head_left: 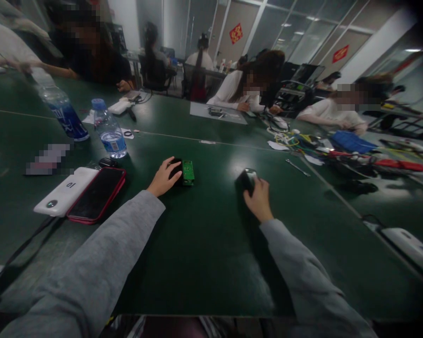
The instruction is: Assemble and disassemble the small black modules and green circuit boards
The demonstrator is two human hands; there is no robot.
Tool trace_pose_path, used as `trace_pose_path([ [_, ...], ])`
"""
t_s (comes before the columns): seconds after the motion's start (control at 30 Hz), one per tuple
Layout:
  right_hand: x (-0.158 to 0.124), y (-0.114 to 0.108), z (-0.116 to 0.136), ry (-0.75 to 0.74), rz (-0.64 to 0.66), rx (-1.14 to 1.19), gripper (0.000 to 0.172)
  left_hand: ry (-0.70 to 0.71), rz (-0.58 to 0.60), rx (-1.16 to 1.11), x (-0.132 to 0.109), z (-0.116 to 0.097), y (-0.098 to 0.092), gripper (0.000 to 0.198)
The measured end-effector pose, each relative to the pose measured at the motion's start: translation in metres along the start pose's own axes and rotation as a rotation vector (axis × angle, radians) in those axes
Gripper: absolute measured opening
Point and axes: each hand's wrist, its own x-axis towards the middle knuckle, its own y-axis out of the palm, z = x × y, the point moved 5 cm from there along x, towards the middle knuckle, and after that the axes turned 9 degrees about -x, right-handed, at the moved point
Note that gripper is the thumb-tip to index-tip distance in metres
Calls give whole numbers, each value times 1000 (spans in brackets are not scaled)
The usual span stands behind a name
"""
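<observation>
My left hand [165, 176] reaches over a small black part [177, 170], its fingers curved on it at the table top. Right against that part lies a green circuit board [188, 172]. To the right, my right hand [258, 198] has its thumb and fingers round a small dark box-shaped piece [249, 177] with a shiny top. This piece is slightly blurred, and I cannot tell whether it touches the table. A gap of bare green table lies between my hands.
Left of me are a white power bank [65, 192], a red-cased phone [97, 195] and two water bottles, the nearer one [113, 141] upright. A wrench [297, 167] and tangled cables [338, 152] lie at right. Several people sit across the table.
</observation>
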Motion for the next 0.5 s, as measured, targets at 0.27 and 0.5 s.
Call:
trace_pose_path([
  [0.27,30,37,147,-360,332,187,58,-14,-10,-21,0,-1,-3,46],
  [0.5,31,5,144,-296,218,171,55,-1,-19,-19,1,1,-3,43],
])
